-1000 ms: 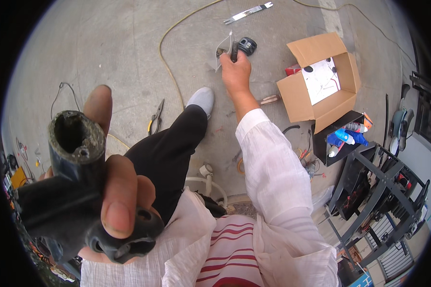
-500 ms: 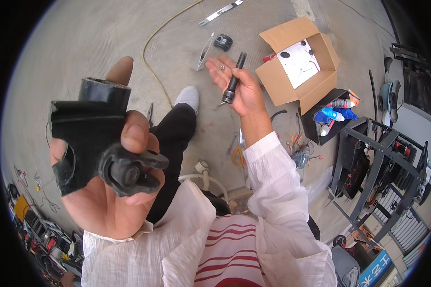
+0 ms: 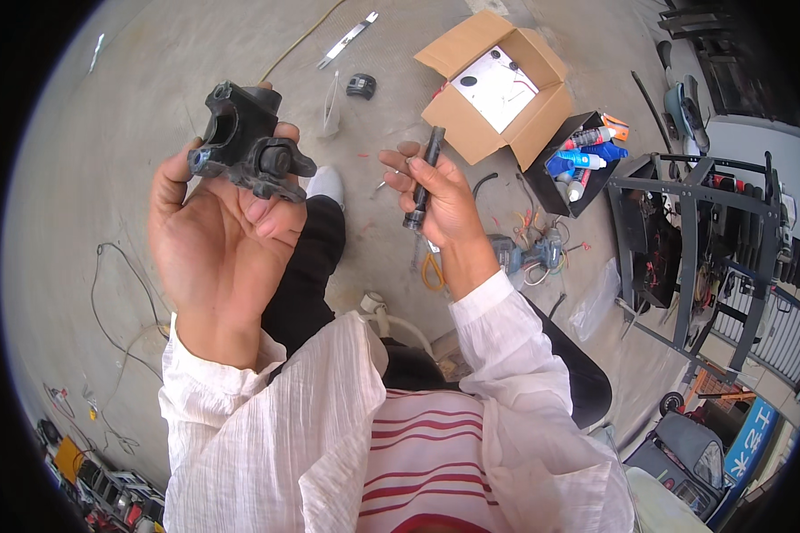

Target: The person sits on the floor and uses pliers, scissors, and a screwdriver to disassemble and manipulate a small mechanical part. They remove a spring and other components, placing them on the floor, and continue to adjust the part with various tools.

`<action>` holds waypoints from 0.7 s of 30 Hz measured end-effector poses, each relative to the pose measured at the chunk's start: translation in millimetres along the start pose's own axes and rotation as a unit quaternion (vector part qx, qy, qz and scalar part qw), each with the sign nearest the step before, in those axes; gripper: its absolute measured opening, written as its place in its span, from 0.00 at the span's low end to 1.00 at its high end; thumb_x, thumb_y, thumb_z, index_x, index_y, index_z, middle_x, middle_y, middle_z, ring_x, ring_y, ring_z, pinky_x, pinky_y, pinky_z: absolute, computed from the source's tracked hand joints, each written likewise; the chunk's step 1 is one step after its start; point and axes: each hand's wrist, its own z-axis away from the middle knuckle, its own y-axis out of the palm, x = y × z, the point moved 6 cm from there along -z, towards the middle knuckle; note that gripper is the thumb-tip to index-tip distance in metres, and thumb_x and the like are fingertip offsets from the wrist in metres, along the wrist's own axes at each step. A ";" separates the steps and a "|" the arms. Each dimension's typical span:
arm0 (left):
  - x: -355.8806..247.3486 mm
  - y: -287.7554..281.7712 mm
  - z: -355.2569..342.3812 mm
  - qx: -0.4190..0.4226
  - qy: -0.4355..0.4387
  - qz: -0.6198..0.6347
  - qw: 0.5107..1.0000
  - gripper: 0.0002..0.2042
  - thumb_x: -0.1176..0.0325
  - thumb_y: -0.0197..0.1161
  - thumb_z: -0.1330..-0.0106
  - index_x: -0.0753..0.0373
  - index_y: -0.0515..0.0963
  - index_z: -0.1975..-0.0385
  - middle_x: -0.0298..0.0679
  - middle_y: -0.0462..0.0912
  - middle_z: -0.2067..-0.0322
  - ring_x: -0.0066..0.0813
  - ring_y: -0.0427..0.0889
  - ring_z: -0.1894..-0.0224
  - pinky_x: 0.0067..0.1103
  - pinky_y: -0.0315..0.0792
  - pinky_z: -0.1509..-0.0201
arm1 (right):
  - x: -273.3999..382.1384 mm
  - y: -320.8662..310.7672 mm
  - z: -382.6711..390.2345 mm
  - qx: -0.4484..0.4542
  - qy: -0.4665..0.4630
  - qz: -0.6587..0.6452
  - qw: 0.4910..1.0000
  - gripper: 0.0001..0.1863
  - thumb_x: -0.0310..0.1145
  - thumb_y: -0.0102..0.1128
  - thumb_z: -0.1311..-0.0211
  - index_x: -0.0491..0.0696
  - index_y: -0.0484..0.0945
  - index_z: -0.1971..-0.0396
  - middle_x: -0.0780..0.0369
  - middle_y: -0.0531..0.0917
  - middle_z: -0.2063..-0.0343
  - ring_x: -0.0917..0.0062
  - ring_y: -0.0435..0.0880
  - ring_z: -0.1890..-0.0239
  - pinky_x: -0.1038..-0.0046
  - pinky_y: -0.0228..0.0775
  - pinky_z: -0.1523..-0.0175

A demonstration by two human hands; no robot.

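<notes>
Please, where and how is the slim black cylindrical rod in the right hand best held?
Probably around the middle of the slim black cylindrical rod, from the right, as the right hand holds it: it is long, straight and tilted, with both ends sticking out.

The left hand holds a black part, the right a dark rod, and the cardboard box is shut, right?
No, the head view shows the cardboard box open. The left hand holds the black part, the right hand the dark rod.

The head-worn fisheye looks down — floor (image 3: 93,182) well below.
</notes>
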 end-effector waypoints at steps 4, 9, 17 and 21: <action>7.3 1.3 1.7 -0.001 -0.017 -0.001 1.000 0.27 0.56 0.46 0.32 0.70 0.66 0.39 0.55 0.77 0.53 0.26 0.73 0.69 0.19 0.62 0.72 | 2.2 -8.9 22.4 0.024 -0.030 -0.035 0.999 0.14 0.34 0.59 0.33 0.44 0.75 0.51 0.57 0.84 0.59 0.80 0.82 0.69 0.83 0.67 0.75; 12.5 -0.7 1.9 0.023 -0.032 -0.005 0.999 0.25 0.56 0.45 0.32 0.70 0.70 0.44 0.55 0.78 0.53 0.27 0.75 0.66 0.18 0.63 0.72 | 3.7 -4.4 32.7 -0.075 -0.013 0.028 0.997 0.15 0.33 0.58 0.32 0.41 0.75 0.51 0.54 0.83 0.60 0.82 0.78 0.73 0.82 0.65 0.76; 7.3 -3.7 -0.4 0.005 -0.016 -0.010 1.000 0.25 0.55 0.44 0.31 0.70 0.71 0.46 0.54 0.79 0.54 0.28 0.76 0.67 0.19 0.64 0.72 | 3.3 -1.7 24.7 -0.083 -0.003 0.085 0.993 0.18 0.29 0.51 0.32 0.37 0.71 0.46 0.50 0.82 0.55 0.80 0.80 0.70 0.83 0.66 0.77; 0.8 -3.3 2.7 -0.011 -0.004 0.000 1.000 0.24 0.55 0.44 0.32 0.70 0.71 0.47 0.54 0.79 0.55 0.28 0.75 0.69 0.20 0.64 0.73 | -5.3 0.8 10.5 -0.101 0.006 0.110 0.989 0.18 0.28 0.53 0.33 0.36 0.70 0.47 0.51 0.83 0.56 0.80 0.80 0.71 0.83 0.67 0.77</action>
